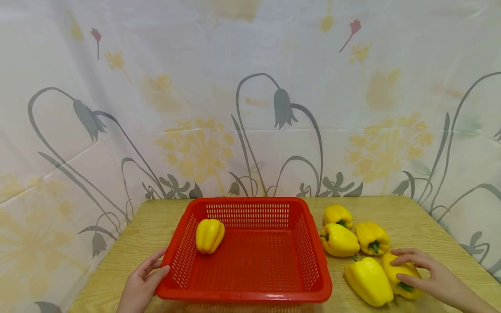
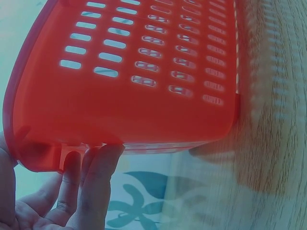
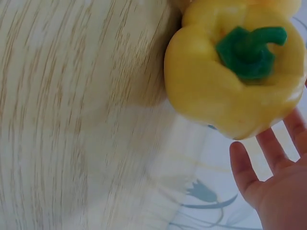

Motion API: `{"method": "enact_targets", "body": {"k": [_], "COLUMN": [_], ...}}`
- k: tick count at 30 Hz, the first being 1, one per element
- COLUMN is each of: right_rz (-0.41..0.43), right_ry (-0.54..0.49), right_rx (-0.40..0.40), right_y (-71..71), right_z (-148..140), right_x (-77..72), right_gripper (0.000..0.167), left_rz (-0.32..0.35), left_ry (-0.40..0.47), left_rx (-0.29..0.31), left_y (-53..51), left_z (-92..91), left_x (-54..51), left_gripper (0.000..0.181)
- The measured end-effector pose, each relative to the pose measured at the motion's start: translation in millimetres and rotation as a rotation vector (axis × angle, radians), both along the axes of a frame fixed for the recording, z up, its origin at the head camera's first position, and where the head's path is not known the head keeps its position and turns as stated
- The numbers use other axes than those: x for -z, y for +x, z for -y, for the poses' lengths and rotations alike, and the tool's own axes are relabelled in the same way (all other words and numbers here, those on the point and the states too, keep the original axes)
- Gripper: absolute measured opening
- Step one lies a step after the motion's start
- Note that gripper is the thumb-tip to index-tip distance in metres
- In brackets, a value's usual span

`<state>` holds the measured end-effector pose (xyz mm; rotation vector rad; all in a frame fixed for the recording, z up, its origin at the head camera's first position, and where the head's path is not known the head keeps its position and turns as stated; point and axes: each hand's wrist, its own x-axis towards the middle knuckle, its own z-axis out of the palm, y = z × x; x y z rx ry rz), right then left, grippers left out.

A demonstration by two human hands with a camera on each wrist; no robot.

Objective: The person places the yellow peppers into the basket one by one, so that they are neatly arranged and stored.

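While my left hand (image 1: 141,280) grips the basket (image 1: 244,296), my right hand (image 1: 433,274) rests loosely spread on a pepper (image 1: 396,269); uneven pressure might roll it into the neighbouring one (image 1: 369,281).

The red, slotted plastic basket (image 1: 242,296) sits upright, the left hand (image 1: 139,279) gripping its rim at eight o'clock. Inside, toward ten o'clock, lies one yellow bell pepper (image 1: 210,236), its stem end toward twelve. Outside, around three o'clock, five more glossy, whole yellow bell peppers cluster: one at eleven (image 1: 335,214), stem toward five; one at ten (image 1: 340,240), stem toward nine; one at twelve (image 1: 369,234), stem toward six; one at six (image 1: 369,282), stem toward eleven; one at four (image 1: 393,269), its green stem toward five, touched by the right hand's (image 1: 434,276) fingers.
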<state>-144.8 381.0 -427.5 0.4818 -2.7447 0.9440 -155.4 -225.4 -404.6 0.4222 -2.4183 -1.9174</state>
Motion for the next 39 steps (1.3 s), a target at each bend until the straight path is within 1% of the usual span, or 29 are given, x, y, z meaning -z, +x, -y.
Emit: {"method": "enact_targets", "body": {"k": [3, 5, 8, 11, 17, 23, 25, 28, 30, 34, 39], "right_rz": [-0.025, -0.024, 0.002, 0.048, 0.102, 0.100, 0.127, 0.201, 0.235, 0.251, 0.291], "right_ry": [0.013, 0.013, 0.020, 0.016, 0.047, 0.061, 0.065, 0.091, 0.113, 0.151, 0.146], "right_rx": [0.024, 0.039, 0.067, 0.091, 0.138, 0.182, 0.207, 0.250, 0.271, 0.303, 0.333], "right_y": [0.5, 0.9, 1.3, 1.5, 2.1, 5.7, 7.0, 8.1, 7.8, 6.9, 6.5], "right_z": [-1, -2, -4, -5, -8, -15, -17, -21, -23, -27, -30], "right_x": [0.6, 1.0, 1.5, 1.9, 1.0, 2.2, 1.6, -0.5, -0.9, 2.0, 2.0], "right_gripper": [0.021, 0.020, 0.017, 0.015, 0.022, 0.027, 0.032, 0.039, 0.041, 0.040, 0.041], "left_rz": [0.000, -0.004, -0.012, -0.018, -0.015, -0.011, -0.010, -0.007, -0.005, 0.000, 0.005], "left_ry": [-0.004, -0.004, 0.002, 0.007, 0.011, 0.006, 0.007, 0.001, -0.003, -0.004, -0.006], "left_rx": [0.001, 0.005, 0.009, 0.011, 0.011, 0.009, 0.009, 0.006, 0.006, 0.004, -0.001], "left_y": [-0.4, -0.5, 0.0, 0.8, 0.3, 0.0, 0.1, 0.2, -0.2, -0.6, -0.8], "left_z": [-0.1, 0.0, -0.2, -0.3, 0.0, 0.4, 0.6, 0.8, 1.1, 1.3, 0.4], "left_x": [-0.5, -0.6, -0.9, -1.1, -0.4, 0.0, 0.2, 0.3, 0.6, 0.8, 0.3], "left_gripper": [0.060, 0.061, 0.059, 0.058, 0.059, 0.058, 0.059, 0.059, 0.060, 0.061, 0.060]}}
